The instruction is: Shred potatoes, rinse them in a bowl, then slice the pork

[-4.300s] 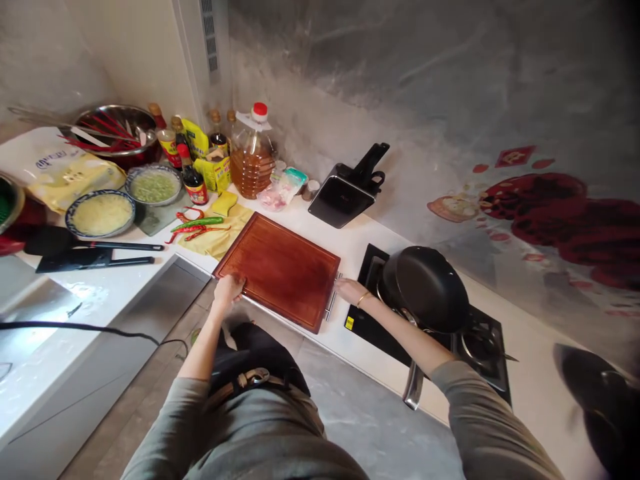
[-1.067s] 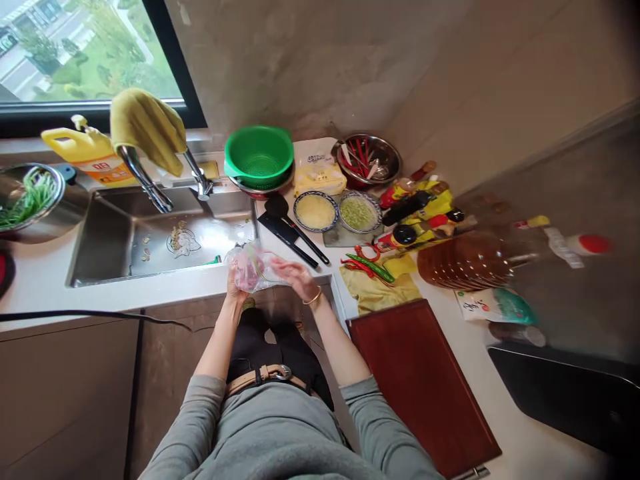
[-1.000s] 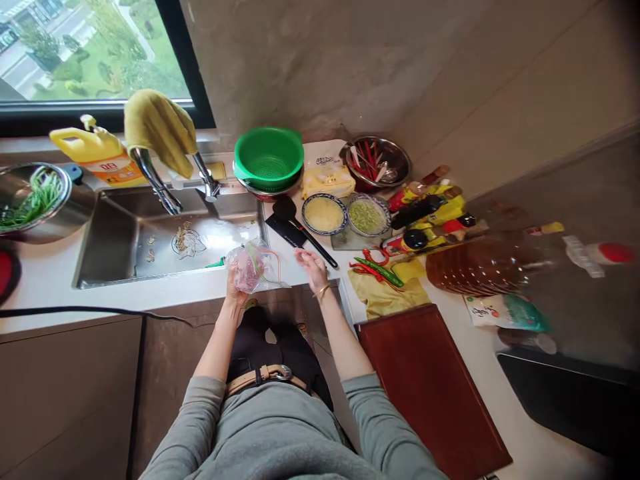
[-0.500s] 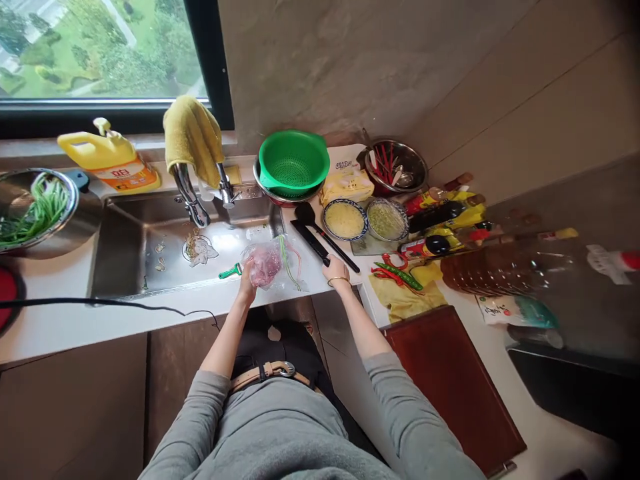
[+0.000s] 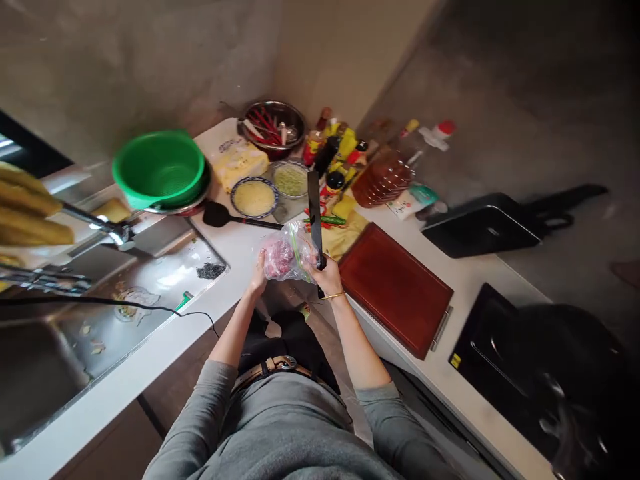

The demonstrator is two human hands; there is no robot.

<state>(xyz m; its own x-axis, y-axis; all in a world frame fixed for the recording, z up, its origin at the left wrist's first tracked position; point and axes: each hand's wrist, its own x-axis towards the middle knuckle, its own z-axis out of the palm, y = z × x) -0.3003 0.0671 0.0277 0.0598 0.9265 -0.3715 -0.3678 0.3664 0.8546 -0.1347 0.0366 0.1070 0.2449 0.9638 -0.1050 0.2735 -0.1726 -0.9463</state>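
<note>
My left hand (image 5: 259,273) grips a clear zip bag (image 5: 300,257) with pinkish raw meat (image 5: 280,259) inside, held in front of my waist by the counter edge. In my right hand (image 5: 329,276) is a long black knife (image 5: 315,207), its blade upright and its handle down. The fingers of that hand also touch the zip end of the bag. Just beyond, a black spatula (image 5: 217,215) lies on the counter, partly behind the bag. A reddish-brown cutting board (image 5: 395,290) lies to the right of my right hand.
The steel sink (image 5: 165,267) with scraps and a green peeler (image 5: 185,300) is at left. Around the corner stand a green colander (image 5: 160,167), two patterned bowls (image 5: 254,197), a metal bowl (image 5: 274,127) and several bottles (image 5: 383,179). A black pan (image 5: 483,223) and a dark wok (image 5: 565,360) are at right.
My view has turned right, from the sink toward the cutting board. My right hand has lifted the black knife off the counter, and the meat bag has come along in my left hand.
</note>
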